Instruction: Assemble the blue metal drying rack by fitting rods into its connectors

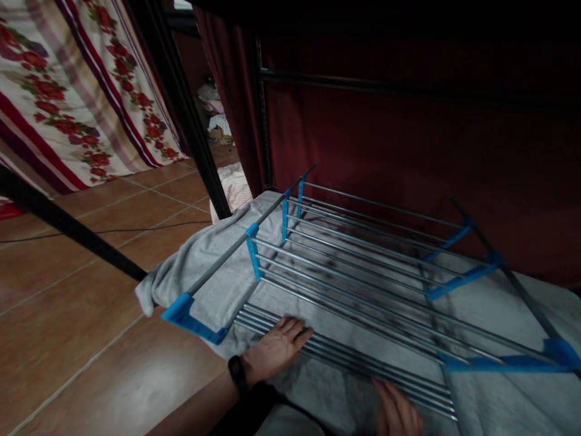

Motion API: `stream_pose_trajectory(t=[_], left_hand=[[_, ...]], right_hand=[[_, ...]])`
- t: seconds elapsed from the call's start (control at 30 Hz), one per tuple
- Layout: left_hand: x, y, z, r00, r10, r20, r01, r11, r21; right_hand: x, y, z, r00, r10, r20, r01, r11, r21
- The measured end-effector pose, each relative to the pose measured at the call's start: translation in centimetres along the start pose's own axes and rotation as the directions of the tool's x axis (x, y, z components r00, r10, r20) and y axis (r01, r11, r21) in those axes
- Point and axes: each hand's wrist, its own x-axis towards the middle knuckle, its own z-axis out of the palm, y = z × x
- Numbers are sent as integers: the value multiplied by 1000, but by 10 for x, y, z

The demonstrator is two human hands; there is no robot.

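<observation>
A metal rack with long silvery rods (pixel 358 290) and blue plastic brackets (pixel 193 321) lies on a grey blanket (pixel 195 248). Along its near side several loose-looking metal tubes (pixel 354 357) lie close together in a row. My left hand (pixel 276 351), with a dark band on the wrist, rests flat on the left part of these tubes, fingers stretched out. Further right, the fingers of my right hand (pixel 399 412) reach to the near edge of the same row, stretched and gripping nothing visible. The lower part of that hand is cut off by the frame.
Black metal posts (pixel 190 115) and a rail frame the blanket-covered surface, with a dark red curtain (pixel 408 163) behind. On the left are a tiled floor (pixel 91 290), a thin black cable (pixel 122 230) and a floral cloth (pixel 86 91). A striped cloth (pixel 233 188) lies beyond the post.
</observation>
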Motion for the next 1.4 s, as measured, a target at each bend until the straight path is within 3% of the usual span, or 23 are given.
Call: stream_pose_trajectory(t=[0.07,0.27,0.5,0.77,0.97,1.07,1.23,1.4], left_hand=[[2,4,-2,1000,0,10,0,1000,23],[15,16,-4,998,-12,58,8,998,65],[25,19,-2,991,-41,124,39,999,18],[20,-4,13,999,6,50,-5,1000,-16],[52,-23,-4,1000,4,17,-3,999,-35],[69,-29,-1,1000,13,27,-12,999,-36],[68,-37,20,996,76,-50,-78,996,-47],[46,-43,36,971,112,-210,-115,993,1]], right_hand=[[14,6,1,999,-36,27,36,999,-6],[57,10,-6,951,-79,300,57,995,83],[73,-1,-35,876,-130,464,51,982,180],[93,-27,-44,870,-63,490,28,996,79],[129,-23,-49,849,-21,529,-3,999,43],[137,-15,-43,843,18,538,-44,998,35],[128,-2,-35,854,26,519,-66,996,60],[88,-5,-42,910,100,403,-138,988,67]])
